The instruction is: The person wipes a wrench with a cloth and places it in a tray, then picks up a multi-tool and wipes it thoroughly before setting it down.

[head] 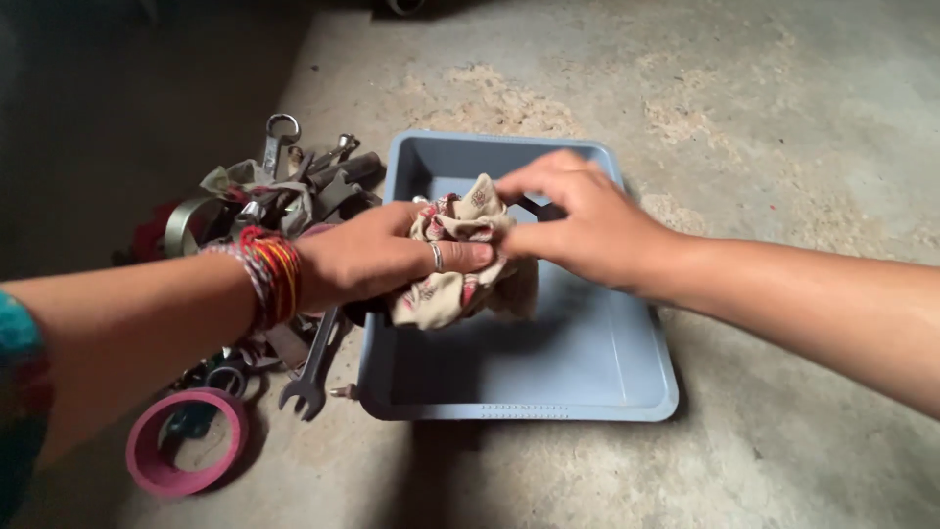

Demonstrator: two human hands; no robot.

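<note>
Near the middle of the frame both hands meet on a crumpled cloth (460, 257), cream with a reddish print, held just above the left side of a shallow grey-blue tray (587, 387) that sits on the bare concrete floor (783, 118). The left hand (377, 257), wearing a ring and a stack of red and gold bangles (269, 274) at the wrist, has its fingers closed around the lower part of the cloth, seemingly to bunch it into a wad. The right hand (578, 227) comes in from the right edge and pinches the upper folds between thumb and fingertips, fingers curled shut on the fabric, apparently steadying it from the other side. Whether something is wrapped inside the cloth cannot be told. To the left of the tray lies a heap of metal hand tools (284, 186), with an open-ended spanner (311, 377) lying just beside the tray's left wall. At lower left a pink ring-shaped roll (147, 470) rests on the floor, near the heap.
</note>
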